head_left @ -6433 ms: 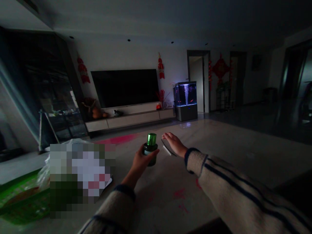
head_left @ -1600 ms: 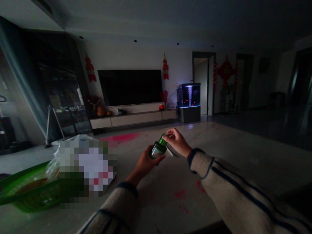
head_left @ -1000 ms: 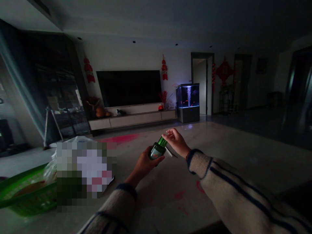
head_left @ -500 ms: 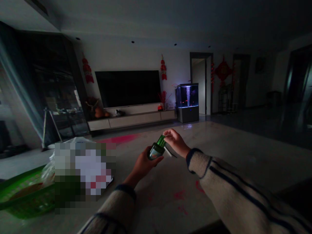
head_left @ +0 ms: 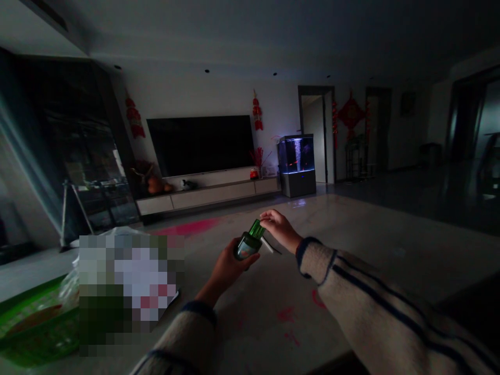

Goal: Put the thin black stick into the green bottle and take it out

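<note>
My left hand point(head_left: 227, 266) is wrapped around a small dark green bottle point(head_left: 246, 249) with a pale label, held tilted above the table. A translucent, ribbed green cap point(head_left: 255, 228) sits at its upper end. The fingers of my right hand point(head_left: 282, 229) are pinched at the tip of that cap. Whether the cap is loose from the bottle, I cannot tell. Just behind the bottle, a thin white stick with a dark end point(head_left: 268, 245) lies on the table.
The pale table point(head_left: 351, 229) has pink-red smears on it. At left stands a green plastic basket point(head_left: 35, 349), with a clear plastic bag point(head_left: 70, 286) and a blurred-out patch beside it. Across the room are a television point(head_left: 201, 143), a low cabinet point(head_left: 211, 194) and a lit fish tank point(head_left: 297, 156).
The view has shifted slightly, so the room sits a little further left. Both hands keep nearly the same hold on the bottle and cap.
</note>
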Motion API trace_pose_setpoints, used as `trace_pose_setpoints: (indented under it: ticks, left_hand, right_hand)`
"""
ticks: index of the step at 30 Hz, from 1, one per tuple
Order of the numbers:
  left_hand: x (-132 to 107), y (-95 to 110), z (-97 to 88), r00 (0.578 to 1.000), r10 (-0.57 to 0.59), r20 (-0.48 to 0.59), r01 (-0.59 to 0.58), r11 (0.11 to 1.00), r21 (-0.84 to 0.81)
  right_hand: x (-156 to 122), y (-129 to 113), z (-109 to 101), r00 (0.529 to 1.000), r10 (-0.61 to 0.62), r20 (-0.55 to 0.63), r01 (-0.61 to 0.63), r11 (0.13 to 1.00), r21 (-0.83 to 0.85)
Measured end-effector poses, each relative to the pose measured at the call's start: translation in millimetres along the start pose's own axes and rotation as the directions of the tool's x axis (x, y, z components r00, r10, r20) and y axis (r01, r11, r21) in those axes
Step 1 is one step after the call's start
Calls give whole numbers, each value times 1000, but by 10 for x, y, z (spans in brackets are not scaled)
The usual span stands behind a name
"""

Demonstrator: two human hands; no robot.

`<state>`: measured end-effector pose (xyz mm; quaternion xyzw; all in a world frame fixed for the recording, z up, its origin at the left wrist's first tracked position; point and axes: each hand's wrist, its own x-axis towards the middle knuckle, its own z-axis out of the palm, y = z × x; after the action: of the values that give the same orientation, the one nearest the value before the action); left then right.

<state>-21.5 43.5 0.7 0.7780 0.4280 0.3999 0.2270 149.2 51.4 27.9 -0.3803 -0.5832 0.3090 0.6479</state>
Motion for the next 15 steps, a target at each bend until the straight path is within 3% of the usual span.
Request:
trace_pose_setpoints:
  ticks: [15]
  left_hand:
    - [-17,25,-1,1000,-13,2,13,1000,3]
  right_hand:
    - [0,20,-17,990,-103,93,98,994,54]
